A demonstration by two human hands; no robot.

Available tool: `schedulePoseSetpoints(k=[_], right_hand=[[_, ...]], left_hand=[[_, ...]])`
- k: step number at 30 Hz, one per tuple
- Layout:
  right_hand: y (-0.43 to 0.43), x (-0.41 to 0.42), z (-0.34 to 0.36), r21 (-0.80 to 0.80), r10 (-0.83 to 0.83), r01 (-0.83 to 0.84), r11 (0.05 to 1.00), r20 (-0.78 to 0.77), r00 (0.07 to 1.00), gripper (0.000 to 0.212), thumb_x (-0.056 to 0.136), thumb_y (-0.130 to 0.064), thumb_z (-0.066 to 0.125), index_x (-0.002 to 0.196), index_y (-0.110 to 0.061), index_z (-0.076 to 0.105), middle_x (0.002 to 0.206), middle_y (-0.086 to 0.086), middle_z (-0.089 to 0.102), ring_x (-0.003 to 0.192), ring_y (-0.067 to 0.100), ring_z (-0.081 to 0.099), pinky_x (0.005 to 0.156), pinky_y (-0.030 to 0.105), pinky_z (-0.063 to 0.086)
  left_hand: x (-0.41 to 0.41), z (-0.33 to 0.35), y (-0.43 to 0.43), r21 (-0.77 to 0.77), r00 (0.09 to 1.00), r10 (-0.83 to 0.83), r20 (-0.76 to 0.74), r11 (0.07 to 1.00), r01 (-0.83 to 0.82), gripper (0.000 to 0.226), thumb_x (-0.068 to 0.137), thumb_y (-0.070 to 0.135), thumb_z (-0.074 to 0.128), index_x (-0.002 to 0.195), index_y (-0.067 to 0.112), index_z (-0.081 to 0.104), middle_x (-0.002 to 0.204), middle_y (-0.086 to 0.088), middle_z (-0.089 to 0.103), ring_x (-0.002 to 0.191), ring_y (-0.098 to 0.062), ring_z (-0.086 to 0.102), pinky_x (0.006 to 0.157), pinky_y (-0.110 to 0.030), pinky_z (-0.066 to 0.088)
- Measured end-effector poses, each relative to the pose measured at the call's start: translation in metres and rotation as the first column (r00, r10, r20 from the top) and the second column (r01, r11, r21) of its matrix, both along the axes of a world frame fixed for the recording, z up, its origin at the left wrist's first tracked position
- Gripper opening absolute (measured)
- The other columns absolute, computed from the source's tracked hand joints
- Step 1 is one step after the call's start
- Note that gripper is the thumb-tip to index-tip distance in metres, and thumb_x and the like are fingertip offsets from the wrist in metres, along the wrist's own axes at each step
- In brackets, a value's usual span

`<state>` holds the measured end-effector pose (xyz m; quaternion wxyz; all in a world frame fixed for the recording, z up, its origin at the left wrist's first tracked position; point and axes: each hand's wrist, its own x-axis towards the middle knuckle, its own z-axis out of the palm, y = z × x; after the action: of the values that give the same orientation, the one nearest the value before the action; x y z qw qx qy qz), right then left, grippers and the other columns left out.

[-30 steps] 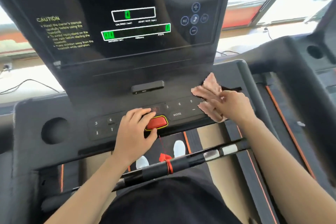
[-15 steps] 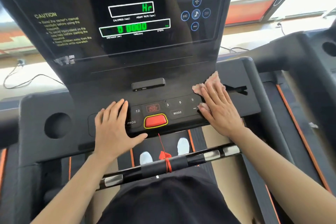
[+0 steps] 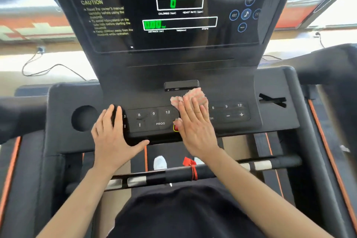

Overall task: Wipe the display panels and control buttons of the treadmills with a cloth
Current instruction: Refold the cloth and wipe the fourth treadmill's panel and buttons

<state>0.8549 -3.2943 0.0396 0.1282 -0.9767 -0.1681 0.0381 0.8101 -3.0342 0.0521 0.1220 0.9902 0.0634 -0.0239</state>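
Cloth (image 3: 195, 95) slid left, right hand (image 3: 195, 128) hiding red button (image 3: 175, 128).

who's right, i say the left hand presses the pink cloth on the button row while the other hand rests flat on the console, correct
No: the head view shows the right hand pressing the pink cloth on the button row, while the left hand rests flat on the console.

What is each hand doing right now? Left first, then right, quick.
Left hand: open, flat on the console, holding nothing.
Right hand: open, straight fingers pressing the cloth onto the button panel.
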Motion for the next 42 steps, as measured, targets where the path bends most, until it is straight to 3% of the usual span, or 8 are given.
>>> schedulePoseSetpoints(k=[11,20,23,27,32,36,40,42], right_hand=[[0.114,-0.003,-0.003,-0.023,0.304,-0.304,0.952,-0.015,0.953,0.063,0.108,-0.039,0.019,0.163,-0.008,0.013,0.171,0.012,0.007,0.159,0.030,0.000,0.128,0.051,0.011],[0.158,-0.016,-0.002,0.084,0.521,-0.521,0.850,0.016,0.853,0.054,0.107,-0.032,0.028,0.157,-0.013,0.036,0.164,0.006,0.036,0.154,0.028,0.027,0.127,0.045,0.018],[0.158,-0.026,0.009,0.470,0.479,-0.372,0.801,-0.129,0.868,0.040,0.107,-0.019,0.040,0.140,-0.009,0.060,0.143,0.009,0.061,0.139,0.027,0.049,0.123,0.038,0.026],[0.135,-0.039,0.036,0.685,0.341,0.028,0.728,-0.397,0.852,0.023,0.105,-0.010,0.051,0.117,-0.012,0.070,0.097,-0.021,0.070,0.079,0.009,0.068,0.086,0.027,0.055],[0.096,-0.037,0.057,0.779,0.210,0.244,0.578,-0.430,0.878,0.016,0.096,-0.003,0.063,0.101,-0.016,0.071,0.104,0.003,0.060,0.096,0.005,0.059,0.091,0.019,0.046],[0.066,-0.030,0.070,0.813,0.192,0.360,0.457,-0.485,0.853,0.012,0.096,-0.006,0.068,0.104,-0.014,0.072,0.094,-0.004,0.075,0.090,0.004,0.068,0.086,0.020,0.053],[0.012,-0.019,0.073,0.800,0.077,0.332,0.500,-0.422,0.903,0.024,0.095,-0.011,0.069,0.112,-0.029,0.070,0.110,-0.014,0.074,0.102,0.004,0.069,0.094,0.023,0.051],[-0.022,-0.014,0.067,0.770,-0.024,0.292,0.567,-0.339,0.941,0.028,0.094,-0.013,0.070,0.106,-0.039,0.068,0.110,-0.019,0.071,0.104,0.006,0.066,0.094,0.021,0.049]], left_hand=[[-0.028,-0.011,0.052,-0.163,0.991,0.031,0.130,0.987,-0.010,0.096,0.074,0.064,0.060,0.150,0.008,0.047,0.155,-0.011,0.047,0.143,-0.034,0.040,0.115,-0.054,0.034],[-0.038,-0.022,0.081,-0.377,0.985,0.044,0.169,0.926,0.024,0.079,0.074,0.043,0.062,0.144,0.007,0.054,0.147,-0.007,0.055,0.138,-0.028,0.047,0.118,-0.038,0.034],[-0.045,-0.012,0.078,-0.497,0.978,0.029,0.208,0.864,0.080,0.083,0.075,0.035,0.063,0.150,0.004,0.047,0.148,-0.007,0.052,0.141,-0.019,0.044,0.119,-0.034,0.036],[-0.048,0.008,0.058,-0.615,0.976,-0.066,0.207,0.767,0.182,0.075,0.080,0.039,0.071,0.147,0.011,0.053,0.146,0.001,0.058,0.136,-0.016,0.054,0.114,-0.032,0.043],[-0.046,0.029,0.011,-0.803,1.000,-0.011,0.020,0.596,0.023,0.053,0.081,0.047,0.075,0.131,0.055,0.058,0.120,0.023,0.071,0.107,-0.003,0.070,0.093,-0.019,0.054],[-0.034,0.041,-0.029,-0.871,0.989,0.148,0.001,0.486,-0.072,0.016,0.094,0.017,0.074,0.102,0.031,0.073,0.077,-0.001,0.074,0.067,-0.005,0.063,0.068,-0.021,0.053],[-0.015,0.058,-0.044,-0.892,0.932,0.361,0.019,0.427,-0.147,0.005,0.098,0.018,0.067,0.093,0.021,0.068,0.077,0.016,0.068,0.074,-0.001,0.058,0.072,-0.023,0.051],[-0.006,0.068,-0.052,-0.892,0.922,0.385,0.035,0.427,-0.145,0.004,0.099,0.022,0.066,0.098,0.018,0.065,0.079,0.006,0.068,0.076,-0.007,0.060,0.077,-0.031,0.053]])
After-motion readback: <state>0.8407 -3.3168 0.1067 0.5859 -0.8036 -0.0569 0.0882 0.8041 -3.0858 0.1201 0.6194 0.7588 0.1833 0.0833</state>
